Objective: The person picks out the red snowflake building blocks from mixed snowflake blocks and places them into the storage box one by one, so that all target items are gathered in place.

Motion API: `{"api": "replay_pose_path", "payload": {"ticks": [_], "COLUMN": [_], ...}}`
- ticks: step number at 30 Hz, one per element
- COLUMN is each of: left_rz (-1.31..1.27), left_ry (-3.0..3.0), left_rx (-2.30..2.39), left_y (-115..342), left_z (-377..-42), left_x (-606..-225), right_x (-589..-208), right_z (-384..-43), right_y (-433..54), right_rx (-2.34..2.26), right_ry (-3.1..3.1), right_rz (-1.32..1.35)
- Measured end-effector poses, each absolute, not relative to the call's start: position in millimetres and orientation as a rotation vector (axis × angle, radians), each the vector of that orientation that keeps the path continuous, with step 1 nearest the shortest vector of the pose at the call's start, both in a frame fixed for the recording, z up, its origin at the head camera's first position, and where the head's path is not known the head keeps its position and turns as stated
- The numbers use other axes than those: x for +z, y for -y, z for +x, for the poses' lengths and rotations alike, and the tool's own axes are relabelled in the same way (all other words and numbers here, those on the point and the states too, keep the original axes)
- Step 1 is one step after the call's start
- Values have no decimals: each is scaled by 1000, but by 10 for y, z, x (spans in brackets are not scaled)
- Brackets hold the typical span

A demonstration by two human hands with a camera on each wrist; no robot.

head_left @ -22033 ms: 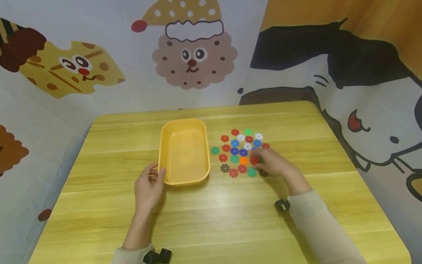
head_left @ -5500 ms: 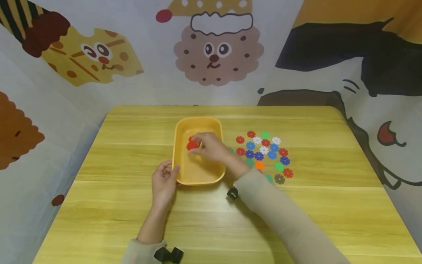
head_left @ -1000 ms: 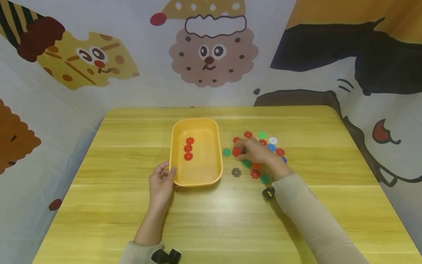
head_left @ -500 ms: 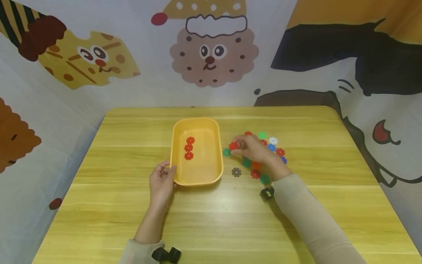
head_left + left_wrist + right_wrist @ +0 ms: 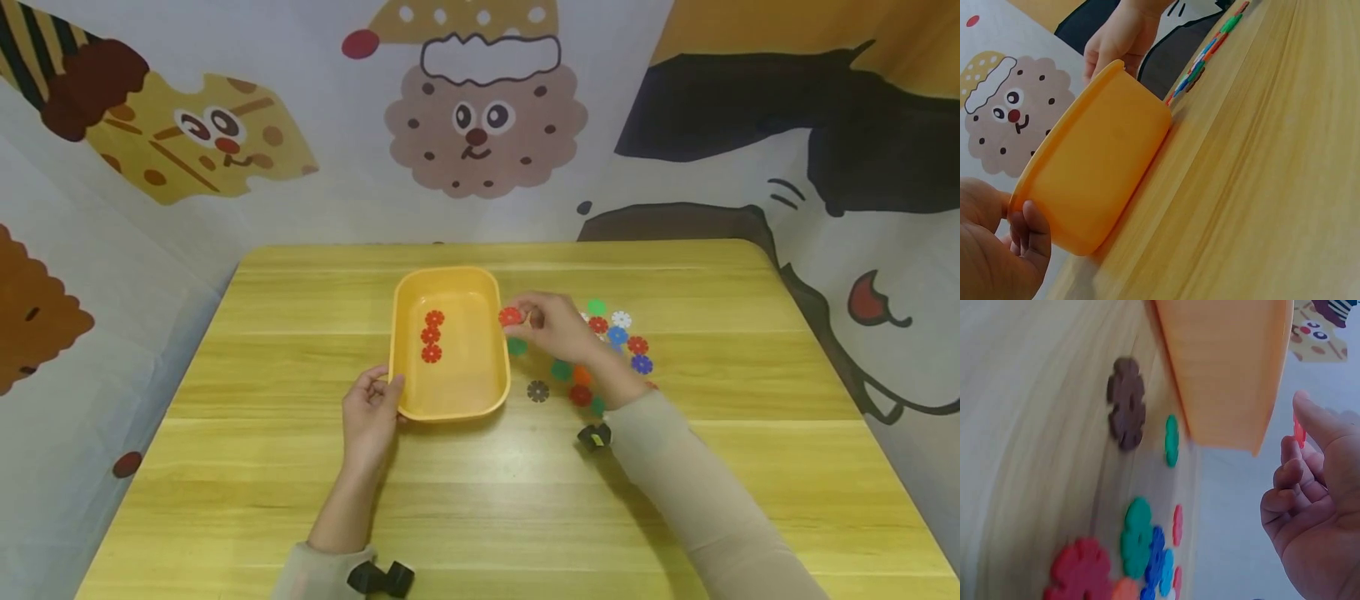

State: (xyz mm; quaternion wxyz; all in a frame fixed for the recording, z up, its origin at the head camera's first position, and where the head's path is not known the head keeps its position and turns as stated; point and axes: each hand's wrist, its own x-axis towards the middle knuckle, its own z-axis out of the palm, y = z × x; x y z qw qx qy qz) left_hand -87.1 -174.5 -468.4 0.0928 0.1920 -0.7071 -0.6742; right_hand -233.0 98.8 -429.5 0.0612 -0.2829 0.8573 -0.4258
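Note:
My right hand (image 5: 558,327) pinches a red notched plastic disc (image 5: 510,317) between thumb and fingertips, over the right rim of a yellow tray (image 5: 468,387). In the right wrist view the same disc (image 5: 1299,430) shows edge-on beside the thumb. My left hand (image 5: 371,421) grips the tray's near left corner, its thumb at the rim and fingers on the outer wall. Inside the tray, three red discs (image 5: 431,335) lie in a short column on the left side. The left wrist view shows the tray's outer wall (image 5: 1097,150), hiding its inside.
Right of the tray lie several loose discs: a brown disc (image 5: 537,391), an orange disc (image 5: 582,377), a blue disc (image 5: 617,335), a white disc (image 5: 621,320) and others. My right hand and sleeve cover some. A printed cloth (image 5: 480,225) hangs behind the wooden table (image 5: 480,517).
Over the last second my right hand has lifted a red disc from the group and carried it left to the tray's rim. Earlier, the tray held no discs. My left hand stays at the tray.

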Motion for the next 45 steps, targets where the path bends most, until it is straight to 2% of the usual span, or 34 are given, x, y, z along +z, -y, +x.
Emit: {"api": "replay_pose_path", "payload": {"ticks": [9, 27, 45], "left_rz": [573, 568, 585], "left_ry": [2090, 2109, 2104], "left_rx": [-2021, -2011, -2012], "left_y": [1748, 1761, 1754], "left_z": [-862, -857, -884], "left_x": [-4688, -4679, -4679], "right_x": [-4273, -4254, -4314], "right_z": [-2265, -2163, -2118], "right_y": [-741, -279, 114], "right_rx": [-1264, -1160, -813], "right_ry": [-2572, -2483, -2561], "right_rz": [-1009, -1122, -1051]}}
